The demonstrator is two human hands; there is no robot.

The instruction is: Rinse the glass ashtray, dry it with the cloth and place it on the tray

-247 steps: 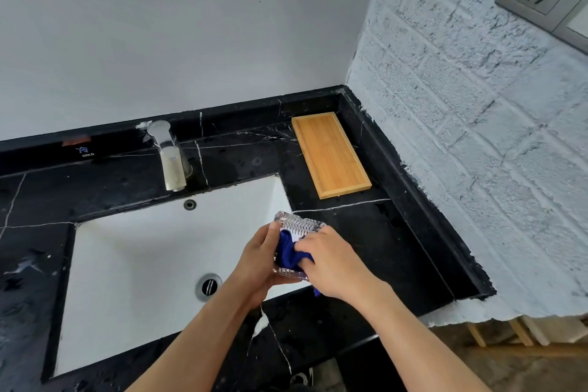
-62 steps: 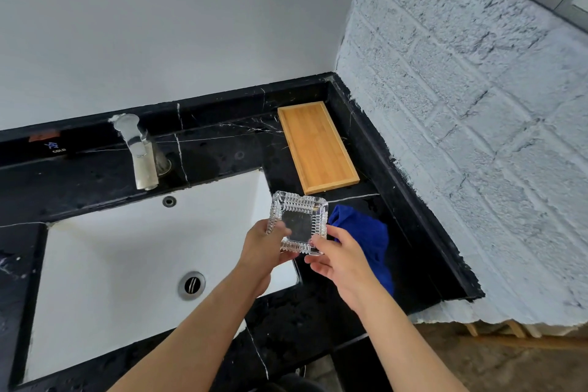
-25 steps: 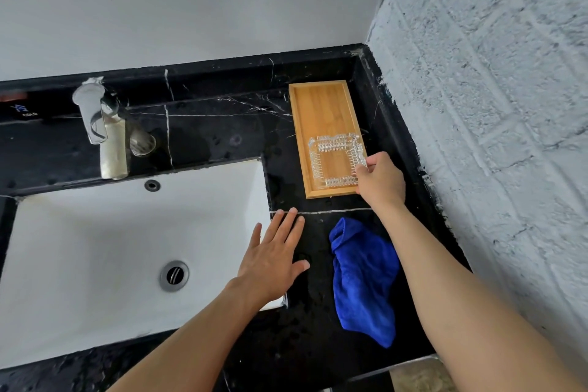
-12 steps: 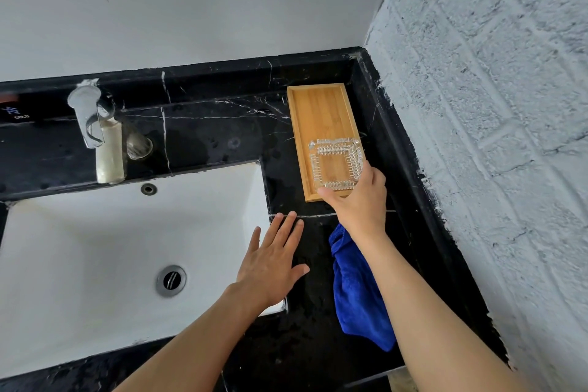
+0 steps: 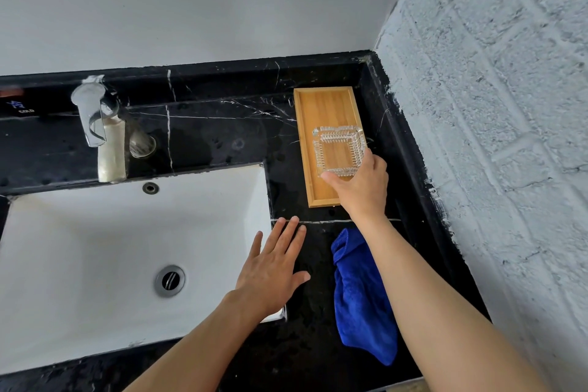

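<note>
— What's in front of the person, biggest thing first?

— The black marble counter (image 5: 222,137), with the white sink (image 5: 95,248) set into it just left of the left hand's (image 5: 273,270) fingertips. That hand lies flat, fingers spread and straight, gripping nothing, palm over the sink's right rim and fingertips on the dark stone.

— And to the right of those fingers?

— The blue cloth (image 5: 362,305), bunched on the counter, close beside the left thumb and partly under the right forearm. Nobody's touching it with a finger.

— The tray?

— The wooden tray (image 5: 324,105) lies beyond the left fingertips, toward the back corner. The right hand (image 5: 362,188) reaches over its near end.

— Is that hand holding anything?

— Yes, the glass ashtray (image 5: 339,151). Thumb on its near edge, the other fingers curled round its right corner, pinching it. It sits over the tray's middle; whether it rests fully flat I can't say.

— Anything smaller?

— The faucet (image 5: 95,118), well off to the left of both hands.
</note>
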